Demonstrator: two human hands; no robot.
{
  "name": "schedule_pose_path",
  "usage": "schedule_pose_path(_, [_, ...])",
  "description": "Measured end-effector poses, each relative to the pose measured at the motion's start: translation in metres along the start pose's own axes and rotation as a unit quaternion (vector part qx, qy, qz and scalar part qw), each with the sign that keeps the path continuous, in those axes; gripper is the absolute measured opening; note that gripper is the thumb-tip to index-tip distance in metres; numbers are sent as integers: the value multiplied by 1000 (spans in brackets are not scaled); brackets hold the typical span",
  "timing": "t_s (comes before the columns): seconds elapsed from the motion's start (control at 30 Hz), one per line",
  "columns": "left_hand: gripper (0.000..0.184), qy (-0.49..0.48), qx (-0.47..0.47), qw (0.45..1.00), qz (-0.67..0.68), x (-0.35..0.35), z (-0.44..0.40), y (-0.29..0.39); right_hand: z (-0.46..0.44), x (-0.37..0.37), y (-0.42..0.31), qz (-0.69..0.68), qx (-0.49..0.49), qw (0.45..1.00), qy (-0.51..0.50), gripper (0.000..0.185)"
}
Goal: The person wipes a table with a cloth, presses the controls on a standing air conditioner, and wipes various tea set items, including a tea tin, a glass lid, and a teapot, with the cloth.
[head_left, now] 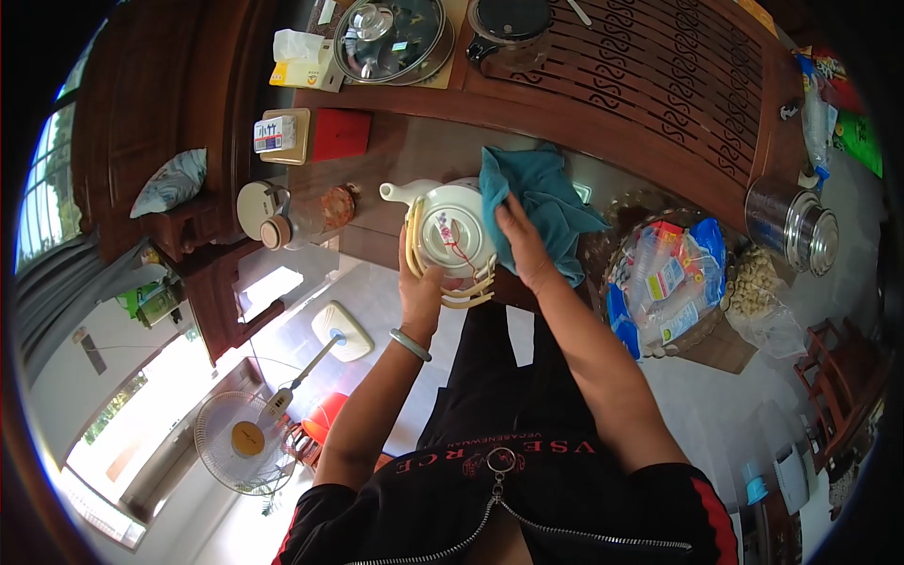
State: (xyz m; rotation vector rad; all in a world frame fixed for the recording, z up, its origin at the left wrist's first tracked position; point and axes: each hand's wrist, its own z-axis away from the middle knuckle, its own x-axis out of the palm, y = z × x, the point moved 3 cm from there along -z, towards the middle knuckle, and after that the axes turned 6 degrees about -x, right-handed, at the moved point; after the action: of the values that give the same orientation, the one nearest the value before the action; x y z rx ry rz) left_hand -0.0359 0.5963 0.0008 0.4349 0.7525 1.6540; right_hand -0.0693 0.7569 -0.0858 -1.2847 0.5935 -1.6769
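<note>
A white teapot with a floral lid and a red string is held in front of my body, its spout pointing left. My left hand grips it from the near left side, by the cream-coloured handle; a bracelet circles that wrist. On the pot's right side, my right hand presses a teal cloth against the white surface. Folds of the cloth hang down to the right and cover part of the pot. Some fingertips are hidden behind the pot and cloth.
Behind the pot stands a wooden tea tray with a dark glass pot and a lidded pan. Left are a jar, red box and tissues. Right are a basket of packets and a metal flask.
</note>
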Motion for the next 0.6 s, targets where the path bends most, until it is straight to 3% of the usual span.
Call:
schedule_pose_path(0.03, [83, -1, 1, 1000, -1, 0, 0, 0, 1, -2, -2, -67, 52, 996, 4, 56])
schedule_pose_path(0.2, [82, -13, 32, 999, 14, -1, -3, -4, 29, 4, -16, 213, -83, 973, 32, 46])
schedule_pose_path(0.3, [83, -8, 18, 1000, 11, -3, -1, -4, 33, 8, -25, 303, -52, 947, 91, 34])
schedule_pose_path(0.33, [83, -7, 11, 1000, 16, -2, 1, -2, 23, 1, -13, 149, -37, 983, 100, 27])
schedule_pose_path(0.47, [82, 7, 25, 1000, 8, -6, -6, -8, 10, -18, -6, -2, 88, 994, 65, 27])
schedule_pose_path(0.57, [81, -9, 76, 997, 9, -7, -10, -12, 2, -24, 2, 60, 55, 994, 71, 26])
schedule_pose_path(0.6, [81, 0, 22, 1000, 18, 1, 4, 5, 1, -14, -2, 27, 28, 997, 65, 27])
